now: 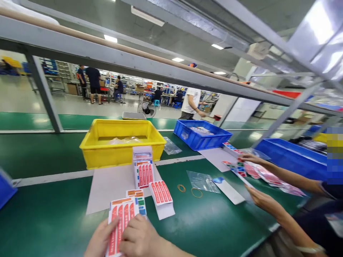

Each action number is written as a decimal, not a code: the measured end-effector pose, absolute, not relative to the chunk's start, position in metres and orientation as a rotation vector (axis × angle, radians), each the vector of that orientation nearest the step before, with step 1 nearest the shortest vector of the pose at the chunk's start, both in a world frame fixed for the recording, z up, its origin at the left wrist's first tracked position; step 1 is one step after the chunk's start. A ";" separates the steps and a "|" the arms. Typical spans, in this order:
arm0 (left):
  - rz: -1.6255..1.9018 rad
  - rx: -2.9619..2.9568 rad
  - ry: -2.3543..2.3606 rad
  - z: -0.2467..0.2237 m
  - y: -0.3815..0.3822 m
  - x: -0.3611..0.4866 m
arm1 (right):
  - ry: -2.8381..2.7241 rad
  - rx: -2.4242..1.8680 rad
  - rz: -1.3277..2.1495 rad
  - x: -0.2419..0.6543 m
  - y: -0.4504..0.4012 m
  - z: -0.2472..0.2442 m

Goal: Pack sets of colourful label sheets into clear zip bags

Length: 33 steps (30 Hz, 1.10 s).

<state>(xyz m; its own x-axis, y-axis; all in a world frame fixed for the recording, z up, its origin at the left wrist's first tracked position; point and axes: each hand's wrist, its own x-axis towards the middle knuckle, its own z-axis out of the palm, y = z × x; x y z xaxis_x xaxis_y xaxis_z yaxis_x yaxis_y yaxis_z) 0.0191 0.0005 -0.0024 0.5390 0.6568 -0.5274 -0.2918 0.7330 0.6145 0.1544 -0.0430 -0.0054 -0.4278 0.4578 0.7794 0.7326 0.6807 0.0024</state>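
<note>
My left hand [100,235] grips the left edge of a stack of red-and-white sticker sheets [122,217], thumb on top. Closed over the stack's right side is my right hand [140,235], its fingers bent on the top sheet. Just beyond lies a sheet with orange, green and blue labels [139,200], partly covered by the stack. A pile of red-striped sheets [160,192] rests to the right of it. Farther off, a bundle of sheets in a clear bag [143,167] leans near the yellow bin.
Ahead stand a yellow bin [122,157] and a blue bin [203,142]. Rubber bands [181,188], a clear bag [203,181] and a white card [230,191] lie on the green table. At right, a co-worker's hands [257,192] hold label sheets. A metal frame crosses overhead.
</note>
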 end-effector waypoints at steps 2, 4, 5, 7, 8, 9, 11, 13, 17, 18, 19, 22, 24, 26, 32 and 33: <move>0.600 0.507 0.739 0.004 -0.004 0.022 | -1.952 -1.074 -0.078 0.166 -0.046 0.005; 0.613 0.529 0.724 0.007 -0.009 0.024 | -1.571 -1.294 0.309 0.177 -0.045 0.012; 0.622 0.547 0.723 0.008 -0.011 0.024 | -1.397 -1.319 0.543 0.180 -0.043 0.014; 0.632 0.608 0.702 0.009 -0.014 0.024 | -1.167 -1.206 1.028 0.183 -0.040 0.015; 0.627 0.653 0.689 0.010 -0.014 0.024 | -1.104 -1.111 1.224 0.184 -0.037 0.014; 0.612 0.714 0.675 0.011 -0.013 0.022 | -1.052 -1.032 1.353 0.186 -0.035 0.013; 0.580 0.892 0.690 0.012 -0.008 0.018 | -0.915 -0.988 1.391 0.193 -0.030 0.012; 0.567 1.097 0.764 0.015 -0.001 0.011 | -0.716 -1.023 1.264 0.205 -0.026 0.012; 0.336 1.350 0.744 0.024 0.006 0.000 | -0.445 -1.031 1.037 0.223 -0.020 0.012; 0.270 1.418 0.708 0.026 0.006 -0.001 | -0.439 -1.021 1.019 0.222 -0.019 0.012; 0.239 1.506 0.688 0.029 0.004 -0.001 | -0.451 -1.016 1.020 0.218 -0.019 0.011; 0.333 1.769 0.689 0.033 0.002 0.003 | -0.535 -1.033 1.097 0.204 -0.021 0.009; 0.417 1.811 0.700 0.032 0.003 0.004 | -0.589 -1.051 1.145 0.199 -0.022 0.008; 0.476 1.749 0.741 0.029 0.006 0.005 | -0.619 -1.067 1.162 0.200 -0.022 0.008; 0.563 1.657 0.759 0.021 0.009 0.006 | -0.717 -1.104 1.211 0.214 -0.023 0.007; 0.564 1.662 0.754 0.020 0.009 0.006 | -0.738 -1.115 1.224 0.213 -0.024 0.006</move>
<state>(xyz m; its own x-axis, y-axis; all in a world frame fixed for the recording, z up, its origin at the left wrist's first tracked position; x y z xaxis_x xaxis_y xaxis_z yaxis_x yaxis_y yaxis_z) 0.0058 0.0088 0.0205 0.6758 0.7365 -0.0297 0.1796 -0.1254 0.9757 0.2133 -0.0238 0.0064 0.2296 0.9659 -0.1197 -0.3448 -0.0342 -0.9380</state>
